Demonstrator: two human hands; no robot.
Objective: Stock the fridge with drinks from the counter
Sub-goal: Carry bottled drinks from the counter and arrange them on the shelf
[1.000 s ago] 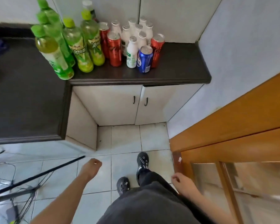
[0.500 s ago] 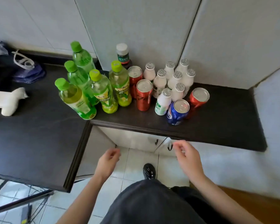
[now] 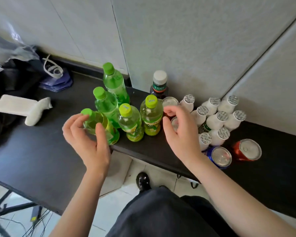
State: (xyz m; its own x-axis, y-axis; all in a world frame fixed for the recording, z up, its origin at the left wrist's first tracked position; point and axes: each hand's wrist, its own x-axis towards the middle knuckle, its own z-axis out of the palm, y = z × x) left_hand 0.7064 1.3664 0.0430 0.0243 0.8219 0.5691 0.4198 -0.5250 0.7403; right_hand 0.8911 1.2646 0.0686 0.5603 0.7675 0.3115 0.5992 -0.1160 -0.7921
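Observation:
Drinks stand on the black counter (image 3: 41, 151): several green bottles (image 3: 130, 124), a dark bottle with a white cap (image 3: 160, 82), several small white bottles (image 3: 217, 117), a blue can (image 3: 220, 156) and a red can (image 3: 248, 149) at the right. My left hand (image 3: 87, 142) curls round the nearest green bottle (image 3: 96, 120), thumb in front, fingers on its left shoulder. My right hand (image 3: 179, 135) curls over the front red can (image 3: 175, 124), whose top shows between thumb and fingers. A second red can (image 3: 170, 101) stands just behind it. No fridge is in view.
A white brush-like tool (image 3: 24, 110) lies on the counter's left part, with dark bags (image 3: 55, 79) behind it. Grey wall panels rise directly behind the drinks. Below the counter edge are tiled floor, my shoe (image 3: 143, 180) and cables (image 3: 32, 224) at bottom left.
Both hands rose from below the counter edge to the drinks. The left now wraps the nearest green bottle, the right a red can. The view came closer to the counter.

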